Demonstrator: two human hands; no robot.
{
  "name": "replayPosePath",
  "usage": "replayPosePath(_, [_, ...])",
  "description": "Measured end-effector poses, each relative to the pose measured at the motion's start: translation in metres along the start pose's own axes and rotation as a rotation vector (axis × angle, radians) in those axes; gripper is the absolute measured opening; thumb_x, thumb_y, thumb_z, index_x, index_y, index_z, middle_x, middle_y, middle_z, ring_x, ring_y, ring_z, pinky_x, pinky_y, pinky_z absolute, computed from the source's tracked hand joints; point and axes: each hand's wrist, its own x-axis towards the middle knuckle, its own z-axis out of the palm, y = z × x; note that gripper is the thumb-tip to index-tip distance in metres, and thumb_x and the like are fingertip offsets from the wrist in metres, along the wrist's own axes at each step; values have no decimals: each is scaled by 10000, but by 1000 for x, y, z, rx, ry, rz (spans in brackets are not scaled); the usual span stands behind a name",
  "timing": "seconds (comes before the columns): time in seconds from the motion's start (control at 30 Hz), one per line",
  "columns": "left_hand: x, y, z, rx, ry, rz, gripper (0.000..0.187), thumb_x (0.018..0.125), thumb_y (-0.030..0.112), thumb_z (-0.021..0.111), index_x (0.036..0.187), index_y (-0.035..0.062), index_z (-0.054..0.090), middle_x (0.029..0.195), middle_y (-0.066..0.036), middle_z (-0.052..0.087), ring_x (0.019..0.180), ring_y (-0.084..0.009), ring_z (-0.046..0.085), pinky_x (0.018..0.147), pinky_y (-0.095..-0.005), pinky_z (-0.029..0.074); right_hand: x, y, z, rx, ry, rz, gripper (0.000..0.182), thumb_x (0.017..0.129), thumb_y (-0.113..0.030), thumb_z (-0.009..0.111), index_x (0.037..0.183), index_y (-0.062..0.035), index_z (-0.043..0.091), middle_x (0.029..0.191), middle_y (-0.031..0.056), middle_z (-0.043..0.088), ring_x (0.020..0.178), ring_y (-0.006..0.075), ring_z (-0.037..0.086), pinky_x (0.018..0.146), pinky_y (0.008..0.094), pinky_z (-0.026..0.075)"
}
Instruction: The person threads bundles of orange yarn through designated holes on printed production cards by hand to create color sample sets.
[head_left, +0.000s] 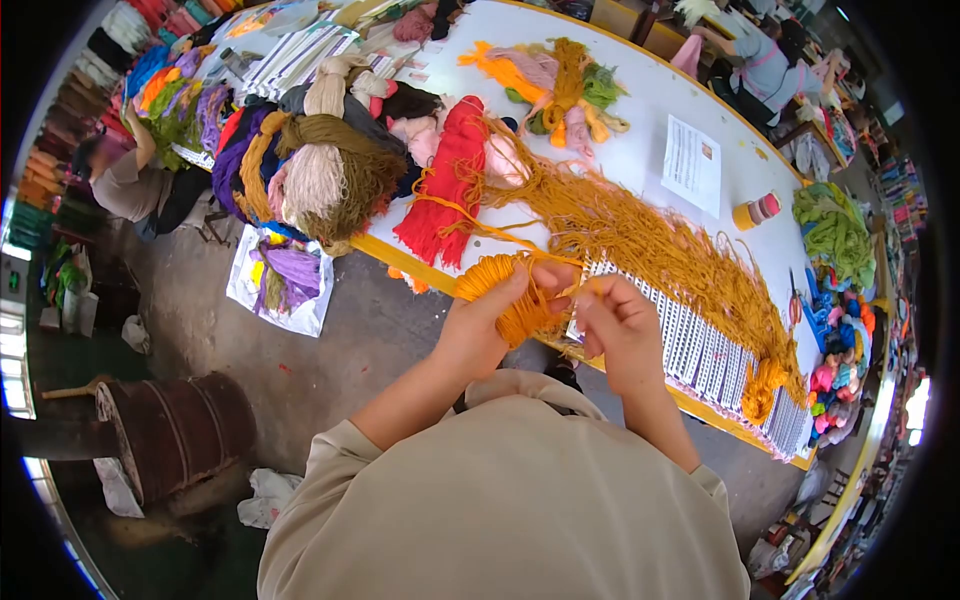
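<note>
My left hand is closed around a ball of golden-orange yarn, held in front of my body near the table edge. Close beside it, my right hand pinches with thumb and fingers at a strand of the same yarn; the fingertips are slightly blurred. From the ball a strand runs up and left across a red skein. Beyond my hands, a long loose tangle of golden yarn stretches across the table to the right. A small golden bundle lies at its right end.
The white table has a yellow edge. White perforated strips lie along its front. Piled skeins stand at left, a printed sheet and thread spool at right. A rusty drum is on the floor. Other people work nearby.
</note>
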Motion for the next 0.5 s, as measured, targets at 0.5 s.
replayPosePath(0.5, [0,-18,2,140,-93,86,532,1026,401,392,1313,-32,509,1399,-137,473,1268,-223,472,1037,-376,410,4,3,15,-10,-121,-90,178,898,-58,641,1070,-68,596,951,-45,611,711,9,520,531,173,452])
